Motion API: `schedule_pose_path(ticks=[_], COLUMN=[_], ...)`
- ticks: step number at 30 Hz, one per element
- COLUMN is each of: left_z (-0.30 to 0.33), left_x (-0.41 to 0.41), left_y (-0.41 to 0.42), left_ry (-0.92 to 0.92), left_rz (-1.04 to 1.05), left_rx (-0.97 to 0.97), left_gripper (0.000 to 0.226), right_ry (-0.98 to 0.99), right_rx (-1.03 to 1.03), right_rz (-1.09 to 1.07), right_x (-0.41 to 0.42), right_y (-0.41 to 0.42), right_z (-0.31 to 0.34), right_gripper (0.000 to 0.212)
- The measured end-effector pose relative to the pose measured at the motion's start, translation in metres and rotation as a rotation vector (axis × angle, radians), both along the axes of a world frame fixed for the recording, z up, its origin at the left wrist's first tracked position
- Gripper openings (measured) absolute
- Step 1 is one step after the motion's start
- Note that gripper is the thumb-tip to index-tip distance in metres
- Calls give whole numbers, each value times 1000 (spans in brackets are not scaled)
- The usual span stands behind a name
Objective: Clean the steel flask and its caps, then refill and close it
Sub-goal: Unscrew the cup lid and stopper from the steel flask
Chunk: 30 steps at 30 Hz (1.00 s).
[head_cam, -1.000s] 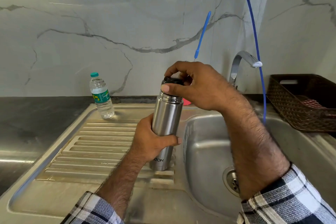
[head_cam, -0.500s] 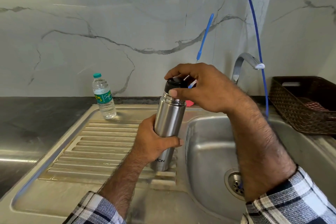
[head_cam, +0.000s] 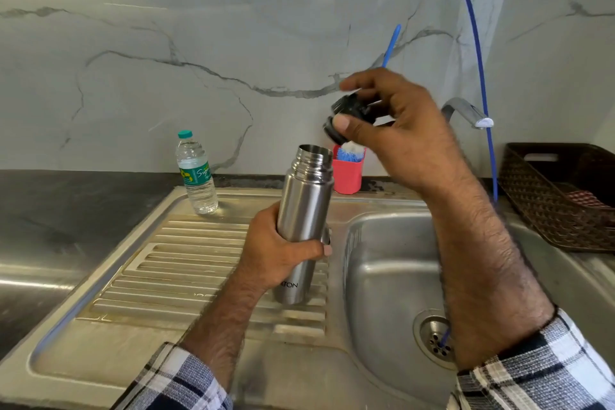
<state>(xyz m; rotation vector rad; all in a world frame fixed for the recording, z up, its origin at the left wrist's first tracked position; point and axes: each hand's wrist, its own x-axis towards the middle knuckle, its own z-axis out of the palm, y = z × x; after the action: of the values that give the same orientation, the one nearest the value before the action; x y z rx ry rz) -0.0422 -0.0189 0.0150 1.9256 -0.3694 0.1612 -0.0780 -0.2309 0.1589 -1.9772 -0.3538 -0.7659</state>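
Head view: left hand (head_cam: 278, 253) grips flask (head_cam: 304, 210); right hand (head_cam: 396, 130) holds cap (head_cam: 349, 113).

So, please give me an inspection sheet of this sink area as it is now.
Surface: steel drainboard, stained; basin beside it.
Job's things: steel flask upright on the drainboard, mouth open; black cap off, held above it.
Clutter: water bottle; pink cup holding a brush; brown basket.
Hands: left hand grips the flask; right hand pinches the cap.
Cables: blue tube runs down into the drain.
Surroundings: marble wall, tap.
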Motion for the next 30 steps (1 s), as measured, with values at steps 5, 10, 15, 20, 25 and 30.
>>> schedule_pose_path(ticks=[5, 10, 15, 20, 25, 30], left_z=[17, 23, 25, 28, 28, 28], left_x=[7, 20, 24, 24, 22, 20], left_y=[26, 72, 92, 101, 106, 108], left_ry=[-9, -43, -68, -92, -104, -100], left_rz=[180, 389, 478, 488, 482, 490], left_rx=[-63, -92, -132, -132, -124, -128], left_gripper=[60, 64, 60, 54, 58, 57], right_ry=[56, 294, 529, 540, 512, 535], right_rx=[105, -98, -403, -625, -833, -869], right_rz=[-77, -44, 115, 52, -47, -58], right_x=[10, 24, 32, 37, 32, 30], right_y=[2, 29, 73, 105, 117, 118], right_z=[-10, -38, -76, -113, -127, -127], right_gripper=[34, 41, 45, 55, 50, 50])
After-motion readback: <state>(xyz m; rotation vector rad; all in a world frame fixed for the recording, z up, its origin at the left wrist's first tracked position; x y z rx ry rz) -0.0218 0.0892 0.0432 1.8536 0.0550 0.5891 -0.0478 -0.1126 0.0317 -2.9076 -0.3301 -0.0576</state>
